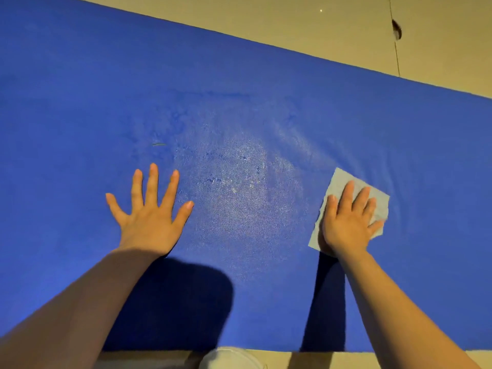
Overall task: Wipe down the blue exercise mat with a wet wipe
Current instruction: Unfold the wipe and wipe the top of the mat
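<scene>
The blue exercise mat (239, 75) lies flat on the floor and fills most of the head view. A pale, shiny worn-looking patch shows at its middle. My left hand (150, 213) rests flat on the mat with its fingers spread, left of that patch. My right hand (348, 222) presses flat on a light grey-blue wet wipe (339, 182) spread on the mat to the right of the patch. The fingers lie straight over the wipe, and much of the wipe is hidden under the palm.
Beige floor (319, 20) runs beyond the mat's far edge, with a dark crack and a small chip (396, 33) at the upper right. A white rounded object (229, 359) sits at the mat's near edge, partly cut off by the frame.
</scene>
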The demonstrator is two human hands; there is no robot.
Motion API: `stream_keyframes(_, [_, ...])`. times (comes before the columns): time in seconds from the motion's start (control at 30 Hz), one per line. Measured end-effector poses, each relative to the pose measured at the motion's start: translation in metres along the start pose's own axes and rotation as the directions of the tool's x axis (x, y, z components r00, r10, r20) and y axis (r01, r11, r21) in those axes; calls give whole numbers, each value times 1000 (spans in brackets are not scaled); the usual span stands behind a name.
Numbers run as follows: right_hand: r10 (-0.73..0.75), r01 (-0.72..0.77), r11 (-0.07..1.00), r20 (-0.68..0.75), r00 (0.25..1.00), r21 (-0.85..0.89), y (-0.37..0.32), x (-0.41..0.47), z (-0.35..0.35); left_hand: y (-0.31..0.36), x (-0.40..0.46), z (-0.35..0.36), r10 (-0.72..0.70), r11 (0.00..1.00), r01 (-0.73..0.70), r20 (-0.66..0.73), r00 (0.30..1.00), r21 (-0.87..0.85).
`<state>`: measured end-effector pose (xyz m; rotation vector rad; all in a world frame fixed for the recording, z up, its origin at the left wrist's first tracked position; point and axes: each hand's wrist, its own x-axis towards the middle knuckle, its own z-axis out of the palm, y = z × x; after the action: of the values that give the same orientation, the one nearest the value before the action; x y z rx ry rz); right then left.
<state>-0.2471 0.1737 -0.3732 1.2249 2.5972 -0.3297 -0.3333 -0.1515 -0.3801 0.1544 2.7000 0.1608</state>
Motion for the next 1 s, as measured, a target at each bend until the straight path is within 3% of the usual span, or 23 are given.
stream_keyframes(0.03, [-48, 47, 999, -16, 999, -11, -12, -8, 7, 0, 0, 2, 1, 1000, -1, -20, 1000, -4])
stream_keyframes(0.1, [-293, 291, 956, -39, 955, -48, -47, -32, 26, -1, 0, 6, 1, 1000, -2, -55, 998, -13])
stream_keyframes(0.2, [-667, 663, 741, -2, 745, -106, -100, -73, 54, -3, 0, 8, 1, 1000, -2, -85, 996, -15])
stream_keyframes(0.27, [-788, 786, 608, 36, 615, -110, -121, -78, 59, -5, 2, 8, 0, 1000, -1, -83, 997, -19])
stream_keyframes(0.3, [-809, 809, 577, 58, 585, -109, -125, -70, 58, -5, 2, 8, 2, 1000, -4, -81, 997, -29])
stream_keyframes(0.33, [-809, 809, 575, 65, 584, -118, -124, -59, 53, -6, 1, 8, 6, 999, -10, -79, 997, -48])
stream_keyframes(0.4, [-713, 713, 688, 59, 699, -136, -107, -29, 39, -8, 0, 3, 13, 995, -21, -79, 997, -93])
stream_keyframes(0.47, [-492, 495, 860, 56, 869, -125, -78, 5, 23, -8, 6, -9, 31, 991, -44, -103, 994, -128])
stream_keyframes(0.53, [-261, 262, 963, 20, 965, -67, -47, 29, 5, -4, 21, -25, 74, 992, -89, -150, 986, -91])
stream_keyframes(0.63, [-46, 46, 999, -6, 999, -15, -33, 41, -10, 4, 61, -48, 40, 997, -51, -190, 981, -51])
stream_keyframes(0.7, [22, -22, 1000, 7, 1000, -16, -45, 33, -2, 8, 83, -58, 0, 999, -10, -189, 982, -52])
stream_keyframes(0.77, [-85, 82, 995, -50, 995, -63, -69, 13, 18, 11, 97, -59, -41, 998, 36, -89, 995, -47])
stream_keyframes(0.83, [-330, 320, 943, -119, 936, -93, -101, -13, 37, 10, 104, -56, -56, 998, 56, 13, 998, -34])
stream_keyframes(1.0, [-702, 700, 699, 47, 711, -147, -151, -21, 45, 6, 106, -62, -70, 991, 89, 180, 981, -99])
